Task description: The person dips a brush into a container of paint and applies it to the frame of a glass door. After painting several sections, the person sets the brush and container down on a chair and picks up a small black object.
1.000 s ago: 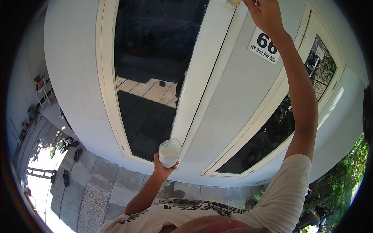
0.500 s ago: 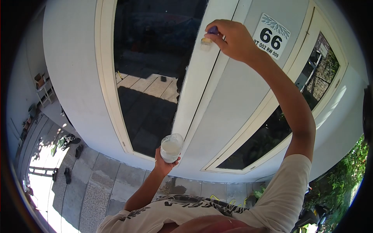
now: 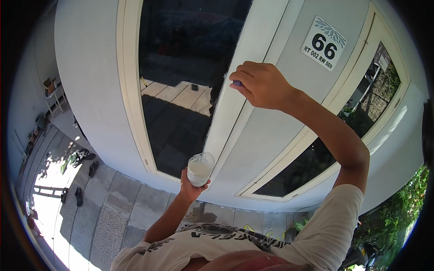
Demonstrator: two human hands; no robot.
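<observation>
My right hand (image 3: 263,86) is raised against the white door frame (image 3: 226,119), closed around a paintbrush (image 3: 237,83). Only a bit of the purple handle shows; the bristles are hidden behind my fingers. Lower down, my left hand (image 3: 191,189) grips a clear plastic cup (image 3: 200,170) with white paint in it. The cup sits upright in my fingers, close to the lower part of the frame. Dark glass (image 3: 181,108) lies just left of the strip, with a rough whitish line along its edge.
A number plate (image 3: 323,44) hangs on the grey wall to the right, beside a second window (image 3: 312,167). On the paving at left lie several shoes (image 3: 79,196). A small white table (image 3: 55,99) stands farther back, and green plants (image 3: 393,221) grow at lower right.
My right hand has moved down along the frame with the paintbrush, and its bristles have gone out of sight. My left hand keeps hold of the cup at nearly the same spot.
</observation>
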